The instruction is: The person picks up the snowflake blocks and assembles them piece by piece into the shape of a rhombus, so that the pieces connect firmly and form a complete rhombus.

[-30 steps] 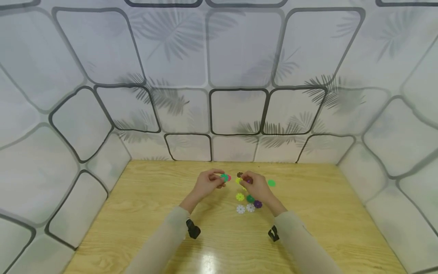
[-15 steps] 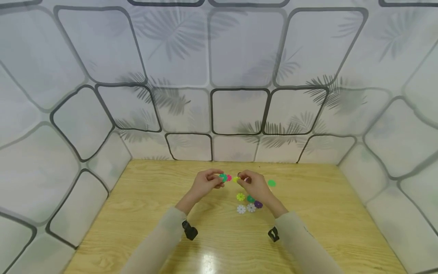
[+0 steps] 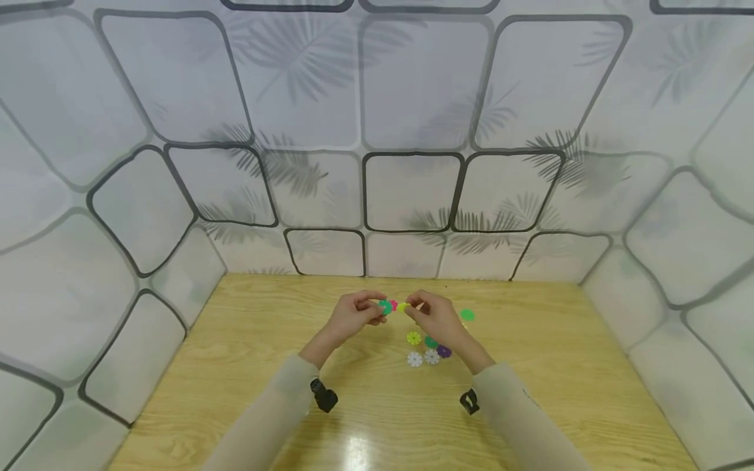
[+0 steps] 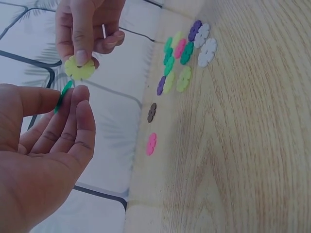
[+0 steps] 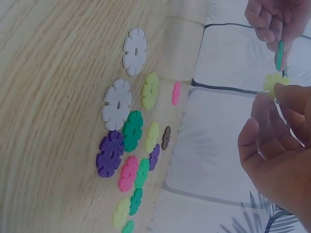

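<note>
"How do you suppose that yellow disc (image 4: 79,68) handles, up there in the right hand (image 3: 436,317)?"

"Light, I'd say, and fairly stiff, like thin plastic. Not very fragile by the look of it, though something so small and smooth might slip. I'd take it by the scalloped rim, thumb on one face, and leave the opposite edge free."

"And the green disc (image 4: 63,95) in the left hand (image 3: 355,311)?"

"Much the same, I'd guess. It's edge-on to the yellow one and just beside it; I can't tell whether the two touch."

"How are the hands set?"

"Both narrow. The right pinches the yellow disc near its edge, thumb laid on the face. The left nips the green one between thumb and fingers, its spare fingers loosely bent."

"Anything near them?"

"On the surface (image 3: 194,366), a pink disc (image 4: 151,144) lies past the left hand's fingertips. Two white discs (image 5: 111,107) lie on the near side of the right hand, toward the person, with a purple disc (image 5: 104,156) close by."
</note>
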### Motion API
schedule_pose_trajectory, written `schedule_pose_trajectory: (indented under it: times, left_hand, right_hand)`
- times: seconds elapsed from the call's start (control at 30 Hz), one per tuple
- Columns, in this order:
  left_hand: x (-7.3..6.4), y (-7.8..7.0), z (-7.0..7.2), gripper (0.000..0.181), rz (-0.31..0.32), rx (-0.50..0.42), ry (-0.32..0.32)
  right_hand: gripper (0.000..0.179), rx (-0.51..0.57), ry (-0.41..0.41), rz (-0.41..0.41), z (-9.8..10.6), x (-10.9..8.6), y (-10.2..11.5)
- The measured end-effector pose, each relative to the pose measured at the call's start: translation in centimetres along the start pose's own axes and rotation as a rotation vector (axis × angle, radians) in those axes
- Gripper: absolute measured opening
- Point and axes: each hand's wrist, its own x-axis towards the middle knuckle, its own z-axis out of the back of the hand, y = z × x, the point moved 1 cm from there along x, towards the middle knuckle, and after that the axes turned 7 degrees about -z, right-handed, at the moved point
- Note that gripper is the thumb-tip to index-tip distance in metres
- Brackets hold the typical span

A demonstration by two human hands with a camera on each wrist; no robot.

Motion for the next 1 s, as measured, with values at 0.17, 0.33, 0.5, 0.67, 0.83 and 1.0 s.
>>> schedule_pose_trajectory:
  times: [0.17, 0.33, 0.5, 0.67, 0.83, 1.0]
  left_hand:
    - [-0.1, -0.3, 0.0, 0.030, 0.006, -0.021, 0.020]
    - [-0.2, -0.5, -0.1, 0.030, -0.017, -0.027, 0.051]
    - [-0.2, -0.6, -0.1, 0.030, -0.026, -0.019, 0.069]
    - [0.0, -0.6, -0.3, 0.032, -0.018, -0.025, 0.078]
    - [0.0, -0.9, -0.4, 0.031, -0.009, -0.028, 0.087]
    - [0.0, -1.0, -0.5, 0.029, 0.014, -0.028, 0.087]
  right_hand:
    - [0.012, 0.009, 0.010, 0.010, 0.1, -0.1, 0.3]
    - [0.012, 0.016, 0.016, 0.018, 0.3, -0.2, 0.6]
    - [0.013, 0.015, 0.023, 0.011, 0.4, -0.3, 0.9]
    - [0.013, -0.002, 0.021, 0.030, 0.4, -0.3, 1.0]
    - [0.012, -0.047, 0.017, 0.069, 0.3, -0.2, 0.9]
    - [0.013, -0.054, 0.016, 0.083, 0.3, -0.3, 1.2]
